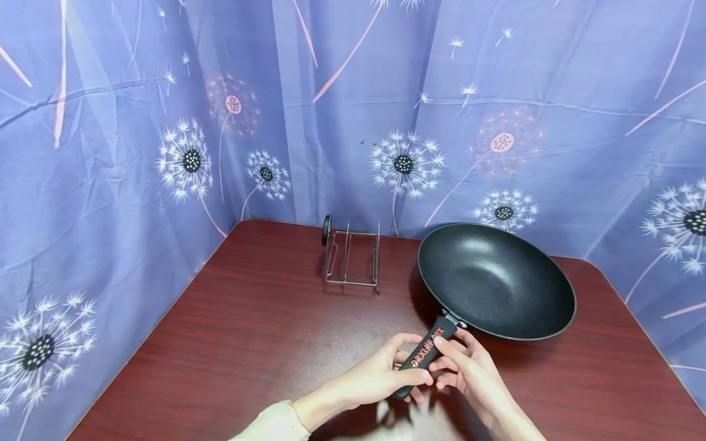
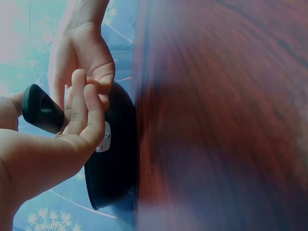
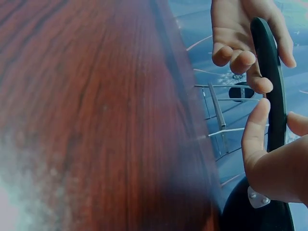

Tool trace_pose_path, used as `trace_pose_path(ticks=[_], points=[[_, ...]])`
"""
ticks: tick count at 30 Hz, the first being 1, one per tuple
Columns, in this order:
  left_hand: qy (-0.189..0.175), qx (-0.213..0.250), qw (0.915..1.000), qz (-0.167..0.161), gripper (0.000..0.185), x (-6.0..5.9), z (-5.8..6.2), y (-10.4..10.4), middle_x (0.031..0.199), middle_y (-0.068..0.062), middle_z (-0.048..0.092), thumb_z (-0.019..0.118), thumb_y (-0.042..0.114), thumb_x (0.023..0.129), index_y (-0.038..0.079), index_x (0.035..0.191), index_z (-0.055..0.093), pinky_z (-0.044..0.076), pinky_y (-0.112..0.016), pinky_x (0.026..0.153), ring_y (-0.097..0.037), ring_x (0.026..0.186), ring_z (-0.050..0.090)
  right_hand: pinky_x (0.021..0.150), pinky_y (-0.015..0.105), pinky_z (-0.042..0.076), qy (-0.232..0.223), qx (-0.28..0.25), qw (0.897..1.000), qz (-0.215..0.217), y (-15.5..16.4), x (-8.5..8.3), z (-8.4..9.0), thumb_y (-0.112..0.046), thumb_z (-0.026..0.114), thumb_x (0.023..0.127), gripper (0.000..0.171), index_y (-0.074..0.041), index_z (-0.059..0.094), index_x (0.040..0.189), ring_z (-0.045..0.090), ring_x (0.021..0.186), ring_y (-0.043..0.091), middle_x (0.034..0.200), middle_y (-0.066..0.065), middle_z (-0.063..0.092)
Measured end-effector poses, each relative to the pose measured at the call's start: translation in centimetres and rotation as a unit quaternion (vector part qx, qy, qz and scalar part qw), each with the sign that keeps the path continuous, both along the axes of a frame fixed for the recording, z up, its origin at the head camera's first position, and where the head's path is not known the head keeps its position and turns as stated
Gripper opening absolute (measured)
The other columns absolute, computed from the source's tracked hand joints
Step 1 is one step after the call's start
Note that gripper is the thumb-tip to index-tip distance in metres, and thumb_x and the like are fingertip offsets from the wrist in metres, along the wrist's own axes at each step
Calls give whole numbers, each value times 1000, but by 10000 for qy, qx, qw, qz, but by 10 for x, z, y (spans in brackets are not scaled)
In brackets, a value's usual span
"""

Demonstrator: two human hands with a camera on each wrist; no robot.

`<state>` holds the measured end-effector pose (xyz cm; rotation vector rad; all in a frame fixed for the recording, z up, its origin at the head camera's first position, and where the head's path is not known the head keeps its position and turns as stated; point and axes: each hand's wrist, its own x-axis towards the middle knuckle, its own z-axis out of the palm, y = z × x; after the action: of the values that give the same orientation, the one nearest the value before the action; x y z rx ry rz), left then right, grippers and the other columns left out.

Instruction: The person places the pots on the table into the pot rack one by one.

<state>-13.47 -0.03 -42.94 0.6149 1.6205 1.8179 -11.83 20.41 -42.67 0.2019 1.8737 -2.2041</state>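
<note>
Black and speckled inside, the frying pan (image 1: 496,278) sits right of centre in the head view, its bowl resting on the dark red wooden table (image 1: 248,343) and its handle (image 1: 425,355) slanting down toward the lower middle of the frame. I have both hands on that handle. My left hand (image 1: 380,373) comes in from the lower left with a pale sleeve (image 1: 273,424) at the wrist; its fingers and thumb are curled round the lower end of the handle, grasping it. My right hand (image 1: 469,367) comes in from the lower right and grasps the handle just above the left, thumb lying across the orange lettering and fingers wrapped behind.

From the left wrist view, the handle's butt end (image 2: 41,109) pokes out at the left edge beyond my curled fingers (image 2: 84,108), with the pan's dark underside (image 2: 113,154) against the table edge. From the right wrist view, the handle (image 3: 269,82) runs up the right side of the frame, pinched between thumb and fingers of both hands.

A wire rack (image 1: 355,260) stands upright near the middle of the head view, left of the pan and apart from it, with a small black knob (image 1: 327,229) at its upper left corner. Blue dandelion-print fabric (image 1: 165,122) fills the top and sides
</note>
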Motion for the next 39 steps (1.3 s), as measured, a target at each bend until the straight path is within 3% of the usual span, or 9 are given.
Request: trace_pose_path(ticks=[4, 9, 14, 22, 29, 39], points=[[-81, 26, 9999, 67, 59, 1, 0, 3, 105, -5, 66, 64, 17, 97, 12, 145, 31, 58, -31, 71, -41, 83, 73, 54, 23, 53, 39, -50, 10000, -18, -1, -1, 1, -21, 59, 100, 58, -1, 23, 141, 63, 67, 7, 93, 1, 62], [-180, 111, 9991, 369, 57, 4, -2, 7, 97, -4, 65, 63, 13, 96, 12, 144, 33, 58, -30, 69, -36, 76, 73, 55, 22, 54, 66, -146, 9999, 11, -1, -2, 0, -21, 59, 100, 57, -1, 24, 140, 63, 67, 7, 91, 0, 62], [-196, 157, 9984, 513, 56, 6, -4, 10, 91, -4, 62, 64, 13, 96, 13, 143, 34, 56, -28, 66, -45, 76, 71, 54, 22, 53, 58, -169, 9998, 17, -1, -2, 0, -20, 59, 99, 58, -1, 23, 140, 63, 66, 6, 90, -1, 63], [-389, 286, 9983, 323, 59, 7, -1, 11, 92, 0, 61, 63, 14, 97, 14, 146, 29, 54, -24, 65, -13, 62, 65, 55, 20, 52, 36, -200, 9998, -25, 0, -2, 1, -19, 60, 99, 57, -2, 24, 140, 62, 68, 6, 90, -1, 63], [-234, 99, 9991, 339, 63, 7, -1, 12, 99, -6, 68, 65, 12, 95, 14, 147, 30, 54, -23, 62, -12, 58, 62, 58, 21, 54, 83, -274, 9996, 43, 1, -2, 1, -18, 59, 99, 54, -3, 26, 139, 63, 70, 6, 92, -2, 64], [111, -105, 9997, 194, 71, 5, -5, 14, 95, -2, 69, 68, 14, 92, 14, 150, 28, 52, -21, 60, -8, 51, 58, 59, 21, 55, 141, -307, 9994, 47, 0, -2, 0, -17, 59, 99, 55, -3, 24, 139, 63, 71, 6, 95, -1, 64]])
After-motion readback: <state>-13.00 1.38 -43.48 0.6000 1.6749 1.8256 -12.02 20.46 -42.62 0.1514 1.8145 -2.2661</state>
